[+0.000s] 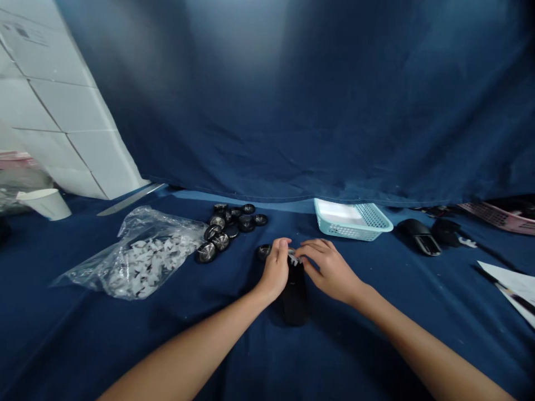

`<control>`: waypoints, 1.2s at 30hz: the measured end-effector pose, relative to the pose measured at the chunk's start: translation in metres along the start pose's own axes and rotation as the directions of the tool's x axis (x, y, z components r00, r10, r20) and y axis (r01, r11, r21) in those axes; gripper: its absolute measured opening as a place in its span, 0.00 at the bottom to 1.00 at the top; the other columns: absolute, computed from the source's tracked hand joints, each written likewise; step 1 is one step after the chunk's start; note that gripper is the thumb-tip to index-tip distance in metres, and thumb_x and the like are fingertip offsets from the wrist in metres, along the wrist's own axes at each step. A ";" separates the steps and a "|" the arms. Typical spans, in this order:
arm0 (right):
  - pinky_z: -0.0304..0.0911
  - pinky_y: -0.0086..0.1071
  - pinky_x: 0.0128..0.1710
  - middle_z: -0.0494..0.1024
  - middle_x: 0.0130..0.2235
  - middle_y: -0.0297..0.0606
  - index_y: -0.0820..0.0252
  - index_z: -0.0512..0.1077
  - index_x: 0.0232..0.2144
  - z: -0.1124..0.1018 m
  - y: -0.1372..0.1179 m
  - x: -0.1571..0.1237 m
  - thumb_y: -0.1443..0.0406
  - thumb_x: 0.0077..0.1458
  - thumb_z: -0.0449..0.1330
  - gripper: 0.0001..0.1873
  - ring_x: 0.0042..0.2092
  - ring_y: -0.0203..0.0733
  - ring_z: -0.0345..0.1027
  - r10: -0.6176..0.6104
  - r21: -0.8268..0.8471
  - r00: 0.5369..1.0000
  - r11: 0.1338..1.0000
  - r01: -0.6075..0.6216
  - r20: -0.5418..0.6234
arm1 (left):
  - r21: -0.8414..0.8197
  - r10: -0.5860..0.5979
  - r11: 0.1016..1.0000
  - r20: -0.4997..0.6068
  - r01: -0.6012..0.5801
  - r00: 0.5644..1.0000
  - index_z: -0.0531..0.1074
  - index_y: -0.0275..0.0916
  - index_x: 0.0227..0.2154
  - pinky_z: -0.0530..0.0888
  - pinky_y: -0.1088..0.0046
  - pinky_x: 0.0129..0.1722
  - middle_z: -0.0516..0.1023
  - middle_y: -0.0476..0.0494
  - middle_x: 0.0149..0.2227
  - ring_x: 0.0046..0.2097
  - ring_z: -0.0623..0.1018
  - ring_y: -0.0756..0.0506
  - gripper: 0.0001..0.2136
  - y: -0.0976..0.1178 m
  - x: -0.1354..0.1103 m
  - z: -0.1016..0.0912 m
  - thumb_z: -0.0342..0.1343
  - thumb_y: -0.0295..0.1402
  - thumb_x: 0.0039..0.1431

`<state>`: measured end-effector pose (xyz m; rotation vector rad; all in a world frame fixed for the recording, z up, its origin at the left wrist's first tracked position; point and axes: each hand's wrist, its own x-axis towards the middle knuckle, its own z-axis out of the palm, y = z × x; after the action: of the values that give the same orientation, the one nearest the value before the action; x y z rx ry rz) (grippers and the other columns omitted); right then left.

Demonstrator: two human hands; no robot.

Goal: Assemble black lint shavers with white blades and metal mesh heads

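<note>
Half-closed, your left hand [273,268] and right hand [330,271] hold a white piece [293,258]. It tops a black case [295,295].

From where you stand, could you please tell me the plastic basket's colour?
The plastic basket is pale turquoise, best seen in the head view.

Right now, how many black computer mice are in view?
3. A black mouse and a second black mouse lie right of the pale blue basket; a third black mouse lies under the left hand and right hand. Others could be hidden.
</note>
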<state>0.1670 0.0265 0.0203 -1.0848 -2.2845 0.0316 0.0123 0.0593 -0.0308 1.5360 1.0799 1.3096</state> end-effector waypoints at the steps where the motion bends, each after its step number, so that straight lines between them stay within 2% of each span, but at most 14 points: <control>1: 0.61 0.48 0.51 0.79 0.44 0.41 0.55 0.73 0.42 -0.001 0.002 0.002 0.74 0.60 0.52 0.14 0.51 0.48 0.70 -0.010 0.009 1.000 1.000 0.010 0.015 | 0.006 0.005 1.000 -0.002 -0.005 1.000 0.68 0.38 0.45 0.70 0.67 0.48 0.75 0.41 0.41 0.44 0.75 0.44 0.25 0.001 -0.001 -0.001 0.33 0.51 0.69; 7: 0.66 0.40 0.44 0.80 0.38 0.37 0.53 0.77 0.42 -0.009 0.011 0.019 0.73 0.59 0.56 0.14 0.43 0.43 0.72 -0.074 0.080 0.994 0.994 0.068 0.078 | 0.033 0.032 0.999 -0.032 -0.031 0.999 0.70 0.38 0.43 0.69 0.68 0.50 0.75 0.41 0.43 0.47 0.74 0.44 0.24 0.004 -0.003 -0.002 0.35 0.50 0.69; 14: 0.65 0.43 0.48 0.80 0.44 0.36 0.50 0.75 0.49 -0.013 0.013 0.024 0.74 0.60 0.56 0.19 0.47 0.44 0.71 -0.185 0.195 0.974 0.968 0.158 0.130 | 0.016 0.027 1.000 -0.046 -0.026 0.999 0.71 0.37 0.39 0.69 0.68 0.48 0.76 0.41 0.40 0.45 0.74 0.43 0.24 0.005 -0.003 -0.002 0.36 0.49 0.70; 22: 0.64 0.43 0.48 0.79 0.42 0.36 0.49 0.77 0.46 -0.011 0.015 0.023 0.72 0.60 0.57 0.16 0.46 0.44 0.69 -0.187 0.180 0.971 0.971 0.158 0.152 | -0.001 0.020 1.000 -0.032 -0.020 0.999 0.71 0.37 0.40 0.70 0.68 0.46 0.77 0.42 0.40 0.43 0.75 0.44 0.23 0.004 -0.004 -0.003 0.36 0.48 0.70; 27: 0.65 0.41 0.44 0.78 0.38 0.37 0.48 0.77 0.46 -0.010 0.013 0.024 0.73 0.61 0.55 0.18 0.44 0.44 0.68 -0.180 0.165 0.973 0.974 0.156 0.143 | -0.004 0.028 1.000 -0.010 -0.028 1.000 0.71 0.38 0.38 0.70 0.70 0.45 0.76 0.44 0.38 0.43 0.74 0.45 0.23 0.004 -0.006 -0.003 0.36 0.48 0.70; 36: 0.62 0.41 0.43 0.76 0.35 0.35 0.47 0.77 0.45 -0.012 0.004 0.025 0.71 0.60 0.57 0.16 0.41 0.43 0.67 -0.094 0.079 0.978 0.994 0.080 0.184 | -0.006 0.018 1.000 0.007 -0.018 1.000 0.69 0.38 0.40 0.70 0.69 0.44 0.75 0.44 0.37 0.41 0.75 0.45 0.22 0.006 -0.007 -0.003 0.34 0.46 0.70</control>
<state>0.1642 0.0444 0.0420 -0.9799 -2.4766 0.1868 0.0090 0.0510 -0.0269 1.5481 1.0589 1.3173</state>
